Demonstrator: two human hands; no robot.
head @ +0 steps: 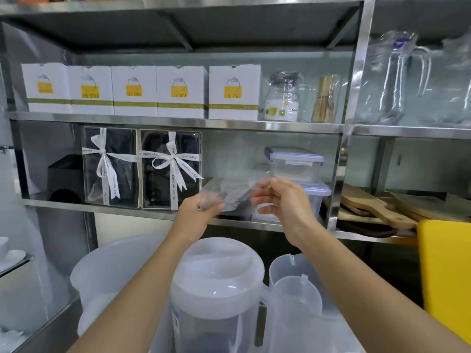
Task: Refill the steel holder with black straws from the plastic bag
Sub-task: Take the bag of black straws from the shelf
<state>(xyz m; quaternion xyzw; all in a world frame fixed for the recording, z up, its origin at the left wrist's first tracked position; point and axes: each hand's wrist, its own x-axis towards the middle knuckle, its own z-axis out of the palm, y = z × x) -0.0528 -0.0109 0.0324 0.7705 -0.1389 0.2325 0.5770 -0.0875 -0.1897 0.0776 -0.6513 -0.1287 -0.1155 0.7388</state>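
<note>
**Both hands on the bag at the shelf**

The left hand (197, 212) pinches the clear bag's (229, 191) left edge; the right hand (283, 202) pinches its right, fingers loosely curled. The bag (blurred, its contents dark and unclear) hangs before the lower shelf (153, 212), above a lidded jug (216, 289).

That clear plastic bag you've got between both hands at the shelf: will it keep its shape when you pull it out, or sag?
The plastic bag looks thin and crinkled, so it will probably sag and fold between the left hand and right hand. Its glossy film may be slippery in a light pinch. The dark contents look loose, so they could shift.
</note>
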